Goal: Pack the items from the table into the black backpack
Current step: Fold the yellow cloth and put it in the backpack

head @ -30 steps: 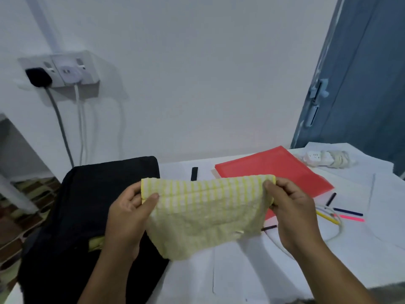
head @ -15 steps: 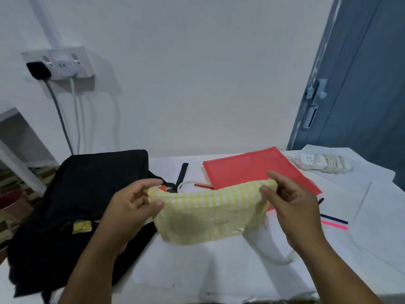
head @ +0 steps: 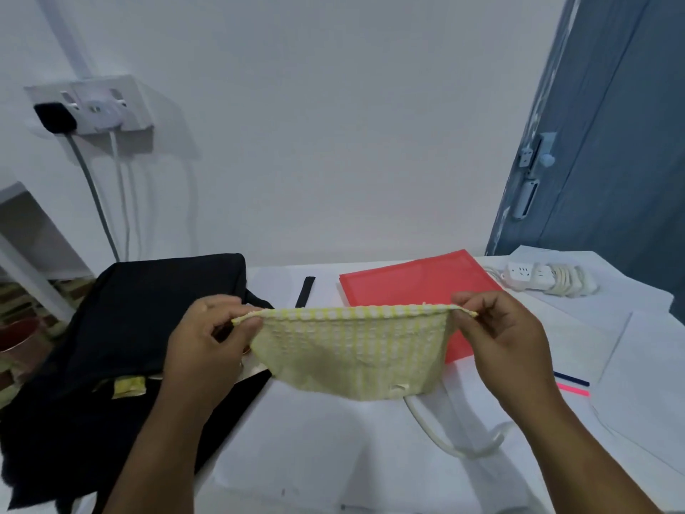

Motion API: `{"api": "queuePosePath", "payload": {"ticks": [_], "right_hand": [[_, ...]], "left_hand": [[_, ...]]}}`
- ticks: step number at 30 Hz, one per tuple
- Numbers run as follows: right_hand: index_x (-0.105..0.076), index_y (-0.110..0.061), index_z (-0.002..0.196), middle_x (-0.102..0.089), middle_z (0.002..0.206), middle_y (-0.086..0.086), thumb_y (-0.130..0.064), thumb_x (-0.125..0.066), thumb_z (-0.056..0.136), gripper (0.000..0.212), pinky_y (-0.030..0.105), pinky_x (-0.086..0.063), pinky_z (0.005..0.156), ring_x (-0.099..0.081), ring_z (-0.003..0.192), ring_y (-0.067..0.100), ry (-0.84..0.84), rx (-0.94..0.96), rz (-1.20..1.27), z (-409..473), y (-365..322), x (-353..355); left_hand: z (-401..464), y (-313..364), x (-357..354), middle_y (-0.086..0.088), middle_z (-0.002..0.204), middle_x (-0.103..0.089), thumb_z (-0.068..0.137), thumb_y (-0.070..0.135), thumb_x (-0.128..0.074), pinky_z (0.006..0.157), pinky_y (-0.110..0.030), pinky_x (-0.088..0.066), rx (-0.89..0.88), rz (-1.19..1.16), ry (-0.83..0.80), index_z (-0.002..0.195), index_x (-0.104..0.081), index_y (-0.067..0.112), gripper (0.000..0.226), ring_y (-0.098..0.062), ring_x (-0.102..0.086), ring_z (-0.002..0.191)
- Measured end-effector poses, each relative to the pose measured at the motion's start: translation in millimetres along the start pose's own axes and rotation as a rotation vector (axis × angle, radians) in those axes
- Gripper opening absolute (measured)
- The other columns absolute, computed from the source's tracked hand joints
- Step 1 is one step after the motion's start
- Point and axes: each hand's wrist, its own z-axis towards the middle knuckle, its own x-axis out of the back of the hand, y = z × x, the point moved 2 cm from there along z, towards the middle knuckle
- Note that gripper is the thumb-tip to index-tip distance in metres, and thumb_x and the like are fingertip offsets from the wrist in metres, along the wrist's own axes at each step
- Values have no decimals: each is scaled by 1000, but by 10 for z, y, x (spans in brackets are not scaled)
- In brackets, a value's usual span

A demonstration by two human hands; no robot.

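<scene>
Both hands raised over the worktop [head: 315,473]. Left hand [head: 207,350] pinches the left top corner of a yellow-and-white checked cloth [head: 356,350]; right hand [head: 508,339] pinches the right top corner. Cloth stretched taut between them, hanging clear of the surface. Black backpack [head: 122,328] lies at left edge of the worktop, just beside the left hand; something yellow shows at its opening, possibly a tag, hard to tell. Red folder [head: 419,283] flat behind the cloth. White power strip [head: 545,278] far right. Blue pen [head: 571,379] and pink pen [head: 572,389] near right wrist.
</scene>
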Motion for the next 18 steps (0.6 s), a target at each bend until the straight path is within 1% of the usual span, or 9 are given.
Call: {"api": "queuePosePath", "payload": {"ticks": [2, 4, 7, 9, 11, 13, 14, 16, 18], "right_hand": [[-63, -11, 84, -72, 75, -9, 0, -69, 89, 14, 17, -52, 69, -66, 72, 5, -21, -39, 87, 42, -29, -52], [-65, -12, 88, -69, 68, -4, -1, -68, 90, 12, 18, -51, 67, -63, 68, 9, -20, -44, 128, 66, -36, -75], [-72, -19, 91, -75, 72, -7, -5, -69, 90, 15, 10, -50, 64, -67, 68, 0, -17, -34, 147, 90, -82, -97], [-75, -21, 87, -76, 74, -8, -7, -72, 89, 14, 16, -54, 68, -69, 69, 2, 10, -45, 145, 128, -72, -136], [-76, -20, 83, -74, 72, -5, -12, -74, 88, 10, 27, -55, 67, -65, 64, 6, 51, -94, 147, 169, -22, -212], [-76, -20, 81, -68, 70, 1, -17, -75, 88, 7, 38, -53, 67, -59, 63, 11, 106, -165, 165, 193, 34, -326], [-75, -19, 81, -66, 69, 1, -19, -74, 88, 7, 39, -53, 67, -57, 63, 12, 148, -192, 173, 200, 64, -386], [-72, -19, 80, -60, 62, -7, -22, -73, 88, 8, 34, -49, 61, -52, 57, 7, 238, -204, 162, 183, 69, -514], [-70, -19, 78, -57, 56, -14, -22, -73, 87, 10, 27, -45, 57, -49, 52, 5, 274, -180, 146, 133, 11, -678]], "left_hand": [[24, -4, 13, 5, 81, -73, 90, 7, -70, 62, -9, -48, 36, -56, -22, 85, -75, 24, 19, -2, -66, 72], [39, -16, 37, 2, 71, -74, 92, 11, -68, 57, -17, -53, 79, -163, -17, 84, -75, 20, 14, -8, -66, 63], [98, -72, 43, -3, 73, -75, 89, 17, -72, 68, -30, -55, 169, -323, 21, 82, -76, 15, 8, -13, -67, 69], [139, -139, -12, -11, 71, -70, 87, 20, -74, 71, -36, -52, 232, -385, 37, 80, -76, 10, 12, -19, -63, 68], [152, -174, -104, -16, 68, -62, 87, 20, -75, 65, -35, -49, 272, -423, 67, 79, -74, 5, 17, -22, -54, 64], [163, -180, -215, -9, 61, -54, 88, 21, -76, 57, -29, -43, 307, -440, 108, 76, -70, 3, 22, -20, -46, 58], [170, -182, -276, -3, 56, -50, 89, 21, -75, 54, -27, -41, 325, -450, 131, 74, -68, 3, 25, -17, -43, 54], [175, -142, -399, 1, 50, -47, 91, 21, -73, 49, -25, -44, 350, -485, 166, 73, -62, 2, 29, -15, -43, 50], [167, -84, -541, -5, 55, -50, 92, 21, -72, 54, -31, -49, 329, -507, 150, 74, -56, 0, 32, -20, -48, 55]]}}
